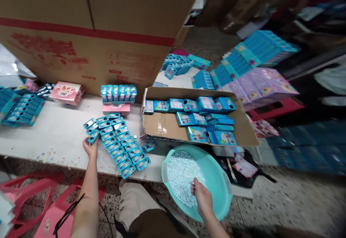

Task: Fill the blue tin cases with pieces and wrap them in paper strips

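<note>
My left hand [90, 147] is closed on a small blue box [93, 137] at the left edge of a group of similar boxes. Rows of these small blue boxes [119, 144] lie on the white table [54, 137], many with a round hole showing on top. My right hand [201, 193] is over a turquoise basin [217, 180] that holds many small whitish pieces [182, 175]. Its fingers are drawn together over the pieces; what they hold is too small to make out.
An open cardboard box [166, 124] with blue boxes stands right of centre. Behind rises a large carton [121, 61]. A pink box [67, 93] and more blue boxes [23, 108] are at left. Pink stools [58, 212] stand below the table; blue and purple stacks [265, 83] stand right.
</note>
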Action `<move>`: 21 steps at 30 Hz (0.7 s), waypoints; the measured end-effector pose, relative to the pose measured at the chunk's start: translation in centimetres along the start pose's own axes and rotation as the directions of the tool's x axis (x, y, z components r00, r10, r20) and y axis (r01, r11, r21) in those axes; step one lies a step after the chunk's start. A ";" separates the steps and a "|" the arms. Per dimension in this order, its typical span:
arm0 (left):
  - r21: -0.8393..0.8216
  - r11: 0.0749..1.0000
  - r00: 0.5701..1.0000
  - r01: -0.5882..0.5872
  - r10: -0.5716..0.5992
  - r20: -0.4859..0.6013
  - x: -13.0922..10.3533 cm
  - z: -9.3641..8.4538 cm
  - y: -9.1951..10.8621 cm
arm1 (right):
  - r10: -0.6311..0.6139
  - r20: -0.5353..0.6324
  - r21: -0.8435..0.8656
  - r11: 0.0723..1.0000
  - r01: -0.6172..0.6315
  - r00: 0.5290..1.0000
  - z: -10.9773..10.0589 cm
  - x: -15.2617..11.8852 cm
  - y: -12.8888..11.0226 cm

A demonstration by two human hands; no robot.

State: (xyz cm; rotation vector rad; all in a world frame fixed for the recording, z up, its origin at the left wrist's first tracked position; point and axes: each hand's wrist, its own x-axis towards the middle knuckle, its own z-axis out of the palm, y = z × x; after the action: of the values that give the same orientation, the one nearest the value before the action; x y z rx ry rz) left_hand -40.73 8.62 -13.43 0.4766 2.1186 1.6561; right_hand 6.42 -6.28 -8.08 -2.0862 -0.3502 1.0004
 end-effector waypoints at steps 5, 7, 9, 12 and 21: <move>0.101 0.995 1.000 -0.017 0.018 -0.009 0.1 0.5 2.0 | -0.018 0.049 0.007 1.000 0.018 0.999 1.6 0.3 0.7; 0.270 0.955 0.987 -0.125 0.148 -0.066 -1.1 0.2 3.6 | -0.078 0.120 -0.090 0.992 0.089 0.990 1.7 1.2 1.2; 0.363 0.896 0.949 -0.255 0.304 -0.083 -3.5 0.6 5.9 | -0.157 0.216 -0.243 0.947 0.208 0.964 1.2 2.3 1.7; 0.338 0.813 0.863 -0.475 0.505 -0.001 -9.4 4.0 10.8 | -0.202 0.422 -0.431 0.813 0.392 0.884 -0.4 4.4 2.1; -0.132 0.528 0.130 -0.839 0.430 0.894 -34.4 28.7 18.4 | -0.220 0.636 -0.535 0.566 0.627 0.740 -5.5 10.5 0.4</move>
State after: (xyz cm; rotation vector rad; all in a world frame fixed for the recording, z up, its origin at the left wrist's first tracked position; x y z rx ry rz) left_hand 3.86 19.57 2.01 2.1833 1.3696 0.7626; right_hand 17.41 -3.85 -11.87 -2.1394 -1.7387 1.1857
